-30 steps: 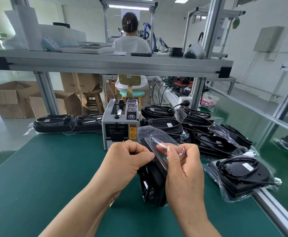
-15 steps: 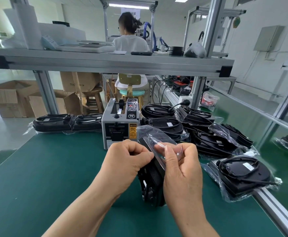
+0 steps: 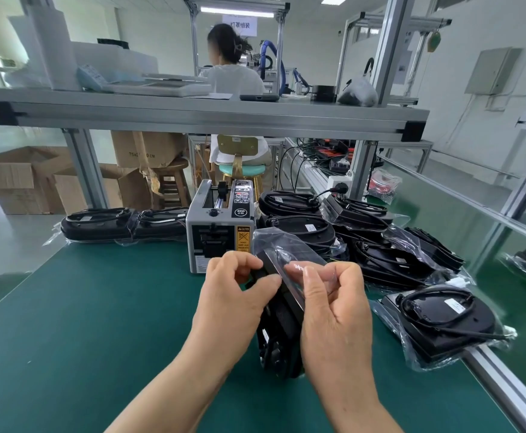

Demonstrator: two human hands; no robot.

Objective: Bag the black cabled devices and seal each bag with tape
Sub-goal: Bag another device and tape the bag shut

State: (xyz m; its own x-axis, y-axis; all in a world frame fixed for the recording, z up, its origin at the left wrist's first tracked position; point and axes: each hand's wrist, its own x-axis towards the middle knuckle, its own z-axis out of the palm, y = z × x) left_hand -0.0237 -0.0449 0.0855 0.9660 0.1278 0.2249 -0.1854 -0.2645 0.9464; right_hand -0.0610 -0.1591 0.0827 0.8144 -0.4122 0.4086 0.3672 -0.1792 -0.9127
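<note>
A black cabled device (image 3: 282, 332) stands on edge on the green mat, inside a clear plastic bag (image 3: 282, 245) whose open top sticks up behind my hands. My left hand (image 3: 233, 295) grips the device's upper left edge with curled fingers. My right hand (image 3: 333, 310) pinches the clear bag film at the top right between thumb and fingers. The grey tape dispenser (image 3: 221, 229) stands just behind my hands. Several bagged black devices (image 3: 377, 245) are piled to the right of it.
One bagged device (image 3: 442, 320) lies near the mat's right aluminium rail (image 3: 511, 398). Two more bagged devices (image 3: 121, 223) lie left of the dispenser. An aluminium shelf (image 3: 193, 110) spans overhead. A person sits beyond it with their back turned; cardboard boxes (image 3: 21, 179) stand on the floor at left.
My hands have barely shifted; the left fingers have loosened slightly on the device's top edge. The person in the background has turned their head left.
</note>
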